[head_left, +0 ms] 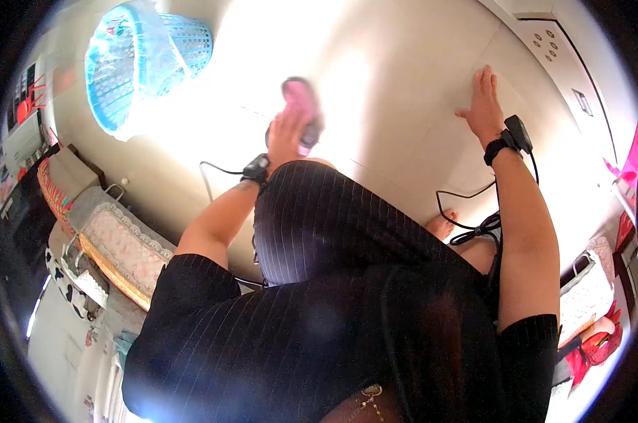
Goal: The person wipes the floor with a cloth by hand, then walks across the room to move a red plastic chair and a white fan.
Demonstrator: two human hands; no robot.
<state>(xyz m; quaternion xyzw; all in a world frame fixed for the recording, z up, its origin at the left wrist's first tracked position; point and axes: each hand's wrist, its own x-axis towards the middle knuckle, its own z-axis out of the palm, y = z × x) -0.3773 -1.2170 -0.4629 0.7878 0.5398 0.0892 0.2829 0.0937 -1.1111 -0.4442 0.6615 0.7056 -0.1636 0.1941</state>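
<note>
My left hand (285,137) is closed over a blurred pink and black thing (301,102) shaped like a slipper, low over the bright floor. Motion smears its outline, so its exact kind is unclear. Off to the right, my right hand (482,109) is spread flat against the pale floor (410,92), thumb pointing left, with nothing in it. Both wrists carry black straps with cabled devices. My bent knee in dark pinstriped cloth (298,218) rises just below the left hand, and a bare foot (442,224) shows under the right arm.
A blue perforated basket (192,42) with a clear plastic liner lies at the upper left. Cushioned seats (125,236) line the left side. A white panel (562,70) stands at the upper right. Black cable (484,229) hangs in loops by my right forearm.
</note>
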